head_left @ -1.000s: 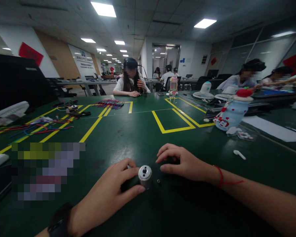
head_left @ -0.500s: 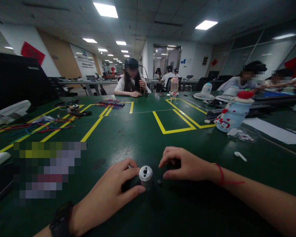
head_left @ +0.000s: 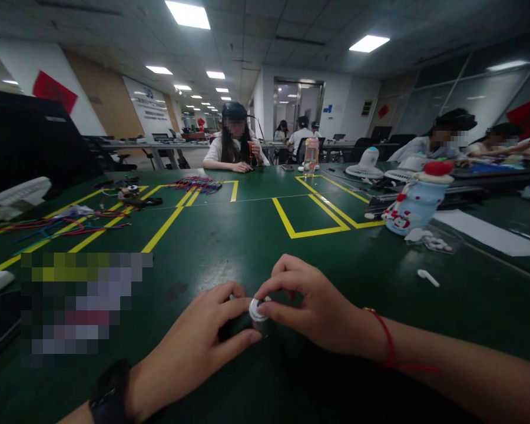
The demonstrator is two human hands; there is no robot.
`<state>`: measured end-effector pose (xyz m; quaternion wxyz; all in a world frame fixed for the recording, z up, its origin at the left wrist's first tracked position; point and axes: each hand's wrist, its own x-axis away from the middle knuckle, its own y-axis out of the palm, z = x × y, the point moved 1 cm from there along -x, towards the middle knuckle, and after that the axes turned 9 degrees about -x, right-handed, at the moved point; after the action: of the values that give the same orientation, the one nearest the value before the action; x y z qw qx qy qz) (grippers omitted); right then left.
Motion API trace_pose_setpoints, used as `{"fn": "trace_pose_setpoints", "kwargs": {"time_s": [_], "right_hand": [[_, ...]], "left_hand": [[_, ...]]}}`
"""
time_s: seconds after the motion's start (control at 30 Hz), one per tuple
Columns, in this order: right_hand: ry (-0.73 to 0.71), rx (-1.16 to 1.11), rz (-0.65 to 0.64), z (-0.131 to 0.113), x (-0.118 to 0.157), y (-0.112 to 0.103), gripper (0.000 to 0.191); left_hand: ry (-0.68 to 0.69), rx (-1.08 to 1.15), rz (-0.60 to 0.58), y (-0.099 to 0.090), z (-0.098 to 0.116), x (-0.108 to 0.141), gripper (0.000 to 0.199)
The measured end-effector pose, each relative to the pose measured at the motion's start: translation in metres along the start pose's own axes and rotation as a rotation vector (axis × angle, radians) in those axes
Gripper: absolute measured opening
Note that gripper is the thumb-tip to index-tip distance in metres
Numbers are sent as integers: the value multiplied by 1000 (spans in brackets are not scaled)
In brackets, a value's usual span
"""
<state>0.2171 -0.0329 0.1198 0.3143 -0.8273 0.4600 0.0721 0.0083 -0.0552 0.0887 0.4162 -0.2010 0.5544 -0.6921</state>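
A short silver metal cylinder [head_left: 259, 325] stands upright on the green table, its round top partly covered by fingers. My left hand [head_left: 203, 333], with a dark watch at the wrist, grips the cylinder between thumb and forefinger from the left. From the right, my right hand [head_left: 307, 297] reaches over the cylinder's top with thumb and forefinger pinched together. Whatever lies between those fingertips, if anything, is hidden. A red cord bracelet [head_left: 386, 341] circles my right wrist.
White earbud [head_left: 428, 278], small clear bag [head_left: 433, 240] and light blue bottle [head_left: 419, 203] lie or stand to the right. Leftward are loose coloured wires [head_left: 92, 224] and a wire bundle [head_left: 198, 185]. Yellow tape [head_left: 322, 233] marks the table [head_left: 229, 235]. A person [head_left: 234, 141] sits opposite.
My right hand has moved left, from beside the cylinder onto its top, with fingertips now pinched. The small ring-like part seen right of the cylinder is no longer visible. My left hand keeps its grip.
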Motion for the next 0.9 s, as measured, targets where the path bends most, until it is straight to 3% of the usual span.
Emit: {"fn": "trace_pose_setpoints", "kwargs": {"time_s": [0.23, 0.33, 0.63, 0.77, 0.9], "right_hand": [[10, 38, -36, -8, 9, -9, 17], [33, 19, 28, -2, 8, -17, 24], [344, -114, 420, 73, -3, -63, 30], [375, -145, 443, 93, -5, -64, 37], [383, -127, 404, 95, -5, -62, 36]], "left_hand": [[8, -34, 12, 0, 11, 0, 19], [-3, -16, -16, -2, 12, 0, 17], [-23, 2, -28, -8, 3, 2, 18], [-20, 19, -53, -4, -3, 2, 16], [-29, 15, -47, 1, -6, 1, 18]]}}
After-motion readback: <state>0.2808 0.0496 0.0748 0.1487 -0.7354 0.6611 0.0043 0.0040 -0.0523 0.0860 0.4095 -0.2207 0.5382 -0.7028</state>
